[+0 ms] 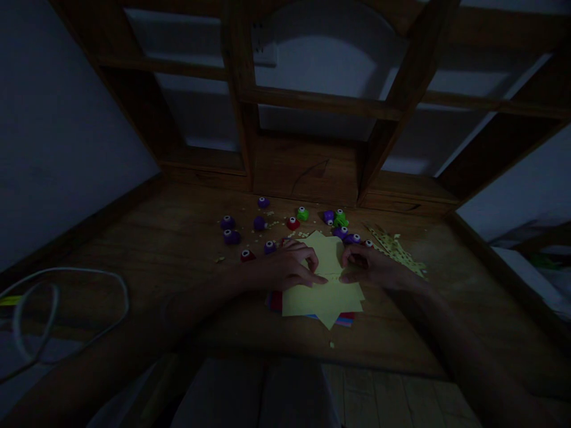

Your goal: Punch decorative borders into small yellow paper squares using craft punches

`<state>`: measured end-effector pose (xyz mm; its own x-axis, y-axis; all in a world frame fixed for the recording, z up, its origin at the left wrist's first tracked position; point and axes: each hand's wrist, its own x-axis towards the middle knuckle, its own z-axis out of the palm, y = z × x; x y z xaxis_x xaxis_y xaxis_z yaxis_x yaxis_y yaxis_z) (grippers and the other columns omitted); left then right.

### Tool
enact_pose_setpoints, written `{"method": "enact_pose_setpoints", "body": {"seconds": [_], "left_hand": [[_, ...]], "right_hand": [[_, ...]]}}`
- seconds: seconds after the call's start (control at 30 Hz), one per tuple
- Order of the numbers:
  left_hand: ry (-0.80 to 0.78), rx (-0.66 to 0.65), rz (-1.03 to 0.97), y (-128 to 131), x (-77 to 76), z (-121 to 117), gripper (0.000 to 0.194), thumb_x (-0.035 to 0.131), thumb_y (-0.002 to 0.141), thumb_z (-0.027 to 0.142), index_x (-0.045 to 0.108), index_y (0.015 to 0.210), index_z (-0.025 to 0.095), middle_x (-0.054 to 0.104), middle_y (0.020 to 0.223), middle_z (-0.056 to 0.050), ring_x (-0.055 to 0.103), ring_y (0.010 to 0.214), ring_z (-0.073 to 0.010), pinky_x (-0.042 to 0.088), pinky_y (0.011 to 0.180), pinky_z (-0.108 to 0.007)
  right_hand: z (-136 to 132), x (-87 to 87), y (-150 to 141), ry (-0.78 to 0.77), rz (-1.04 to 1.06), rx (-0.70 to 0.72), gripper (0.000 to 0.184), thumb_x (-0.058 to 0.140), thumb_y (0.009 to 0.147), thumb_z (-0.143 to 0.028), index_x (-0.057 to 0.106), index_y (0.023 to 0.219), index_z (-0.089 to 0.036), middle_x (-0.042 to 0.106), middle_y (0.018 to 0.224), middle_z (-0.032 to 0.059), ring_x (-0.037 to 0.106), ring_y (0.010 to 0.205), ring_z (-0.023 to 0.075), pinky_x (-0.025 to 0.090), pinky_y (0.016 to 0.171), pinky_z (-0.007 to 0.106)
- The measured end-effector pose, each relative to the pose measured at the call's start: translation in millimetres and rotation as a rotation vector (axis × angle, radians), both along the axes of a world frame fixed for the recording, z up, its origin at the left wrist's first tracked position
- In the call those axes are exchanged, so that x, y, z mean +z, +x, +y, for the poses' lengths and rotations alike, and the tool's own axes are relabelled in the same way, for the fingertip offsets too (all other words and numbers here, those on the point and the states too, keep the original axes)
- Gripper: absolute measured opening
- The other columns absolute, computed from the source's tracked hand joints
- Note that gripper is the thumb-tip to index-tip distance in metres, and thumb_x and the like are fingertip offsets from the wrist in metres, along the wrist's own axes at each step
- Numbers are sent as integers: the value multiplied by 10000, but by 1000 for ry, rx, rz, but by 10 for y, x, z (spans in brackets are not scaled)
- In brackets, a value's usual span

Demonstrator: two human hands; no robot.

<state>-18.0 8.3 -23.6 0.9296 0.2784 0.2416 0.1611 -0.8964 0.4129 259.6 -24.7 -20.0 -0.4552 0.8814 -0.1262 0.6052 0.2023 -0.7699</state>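
Note:
My left hand point(294, 264) rests over the yellow paper point(323, 303), fingers curled and the thumb tip low on the sheet. Facing it from the right, my right hand point(370, 266) is also curled, with thumb and forefinger close to the paper. A thin line and a few tiny pale bits point(333, 278) show between the two thumbs. Whatever the fingertips pinch is too small and dark to make out. The yellow paper has pointed corners sticking out at top and bottom. Under it lies a stack of coloured paper point(345, 320), with red and blue edges showing.
Behind my hands are several small purple point(232, 237), red point(293, 224) and green craft punches point(302, 213), among scattered pale cut-outs point(303, 235). Punched yellow scraps point(397, 249) lie at the right. A wooden shelf point(307, 166) backs the desk; a white cable point(122, 285) loops at the left.

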Motion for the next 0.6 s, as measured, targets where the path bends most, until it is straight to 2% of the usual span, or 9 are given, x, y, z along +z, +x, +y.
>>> {"method": "enact_pose_setpoints", "body": {"seconds": [0.13, 0.23, 0.33, 0.43, 0.6], "left_hand": [[-9, 8, -24, -2, -15, 4, 245, 542, 885, 347, 654, 1102, 344, 585, 1055, -40, 479, 1055, -200, 270, 963, -366], [-124, 52, -63, 22, 13, 11, 280, 521, 895, 359, 617, 1138, 258, 606, 1051, -54, 504, 1044, -194, 307, 955, -343], [-224, 102, -78, 61, 50, 13, 230, 432, 940, 312, 605, 1034, 191, 623, 988, -50, 541, 963, -164, 358, 894, -302], [-196, 92, -64, 86, 51, 11, 196, 447, 934, 297, 602, 908, 180, 614, 916, -36, 539, 932, -158, 355, 888, -293], [-136, 111, -36, 76, 8, 11, 214, 439, 933, 298, 602, 877, 170, 576, 992, -58, 511, 973, -169, 350, 913, -299]], "right_hand": [[0, 23, -13, -25, 7, 14, 327, 713, 708, -455, 623, 894, -202, 527, 775, -11, 469, 682, 135, 359, 574, 247], [5, 51, -8, -48, 25, 44, 338, 636, 771, -496, 643, 938, -203, 578, 804, 8, 510, 718, 149, 399, 617, 263], [6, 59, -13, -47, 39, 55, 352, 612, 781, -520, 656, 922, -201, 619, 865, 24, 552, 794, 171, 436, 703, 291], [-1, 41, -33, -27, 43, 49, 331, 621, 777, -510, 668, 891, -203, 624, 857, 23, 563, 808, 178, 445, 733, 302], [-9, 12, -58, -2, 37, 45, 306, 646, 760, -491, 687, 868, -207, 635, 871, 35, 568, 827, 194, 450, 734, 312]]}}
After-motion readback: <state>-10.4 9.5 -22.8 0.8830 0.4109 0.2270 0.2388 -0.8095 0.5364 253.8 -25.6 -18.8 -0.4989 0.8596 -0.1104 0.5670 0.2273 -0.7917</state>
